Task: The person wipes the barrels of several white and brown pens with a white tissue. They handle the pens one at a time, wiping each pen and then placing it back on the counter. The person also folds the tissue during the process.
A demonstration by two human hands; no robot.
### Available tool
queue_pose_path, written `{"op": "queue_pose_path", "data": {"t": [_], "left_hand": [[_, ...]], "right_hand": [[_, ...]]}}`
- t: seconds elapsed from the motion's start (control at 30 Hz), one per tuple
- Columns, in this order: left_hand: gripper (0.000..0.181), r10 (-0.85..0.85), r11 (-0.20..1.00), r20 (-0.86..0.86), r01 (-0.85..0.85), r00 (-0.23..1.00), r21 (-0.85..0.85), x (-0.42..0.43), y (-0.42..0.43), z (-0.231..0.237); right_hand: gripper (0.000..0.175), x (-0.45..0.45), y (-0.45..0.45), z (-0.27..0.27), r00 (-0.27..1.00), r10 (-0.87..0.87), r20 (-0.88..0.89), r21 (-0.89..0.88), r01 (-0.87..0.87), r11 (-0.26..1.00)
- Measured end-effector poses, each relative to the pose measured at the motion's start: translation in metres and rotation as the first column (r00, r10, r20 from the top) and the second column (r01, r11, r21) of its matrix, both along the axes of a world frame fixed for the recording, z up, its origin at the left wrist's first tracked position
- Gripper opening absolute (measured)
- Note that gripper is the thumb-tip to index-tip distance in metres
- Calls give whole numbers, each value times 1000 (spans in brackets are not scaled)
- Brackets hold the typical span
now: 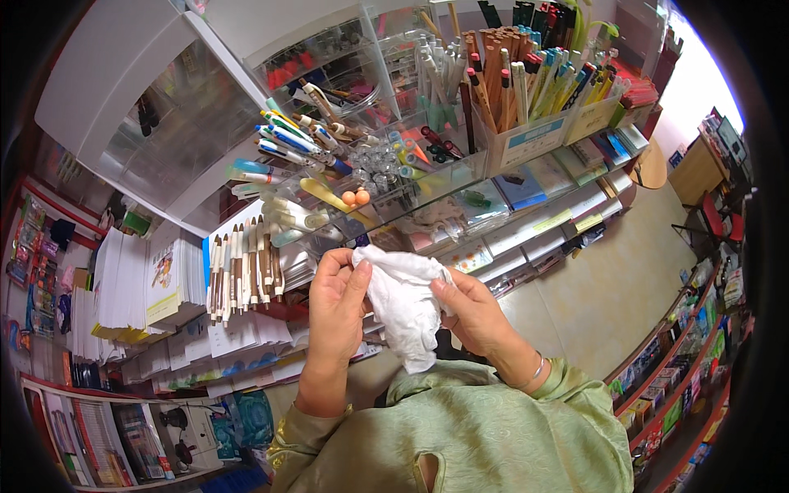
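Both hands hold a crumpled white cloth (407,302) in front of my body. My left hand (339,302) pinches its upper left corner between thumb and fingers. On the cloth's right side, my right hand (481,314) grips the edge, with a bracelet at the wrist. The cloth's lower end hangs loose between the hands. Just beyond is a clear acrylic pen organizer (425,197) with pens and two orange balls (355,197). A row of brown and white pens (246,265) lies on stacked paper to the left of my left hand.
Pencils (502,80) stand upright in a labelled box (533,145) at the back right. Notebooks (521,185) lie on tiers below the organizer. Paper stacks (175,277) fill the left. Shelves of packaged goods (666,376) curve along the right, beyond the tiled floor (592,289).
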State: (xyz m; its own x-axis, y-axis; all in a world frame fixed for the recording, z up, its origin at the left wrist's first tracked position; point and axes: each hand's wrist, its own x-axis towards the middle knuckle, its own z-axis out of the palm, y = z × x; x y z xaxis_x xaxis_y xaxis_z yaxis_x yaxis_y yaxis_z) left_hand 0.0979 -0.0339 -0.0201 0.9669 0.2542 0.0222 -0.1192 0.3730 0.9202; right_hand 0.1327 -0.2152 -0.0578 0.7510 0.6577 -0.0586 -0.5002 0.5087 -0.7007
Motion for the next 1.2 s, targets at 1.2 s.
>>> {"op": "queue_pose_path", "data": {"t": [1.2], "left_hand": [[77, -262, 881, 44, 221, 964, 418, -26, -1, -7]], "right_hand": [[31, -5, -7, -7, 971, -61, 233, -274, 125, 954]]}}
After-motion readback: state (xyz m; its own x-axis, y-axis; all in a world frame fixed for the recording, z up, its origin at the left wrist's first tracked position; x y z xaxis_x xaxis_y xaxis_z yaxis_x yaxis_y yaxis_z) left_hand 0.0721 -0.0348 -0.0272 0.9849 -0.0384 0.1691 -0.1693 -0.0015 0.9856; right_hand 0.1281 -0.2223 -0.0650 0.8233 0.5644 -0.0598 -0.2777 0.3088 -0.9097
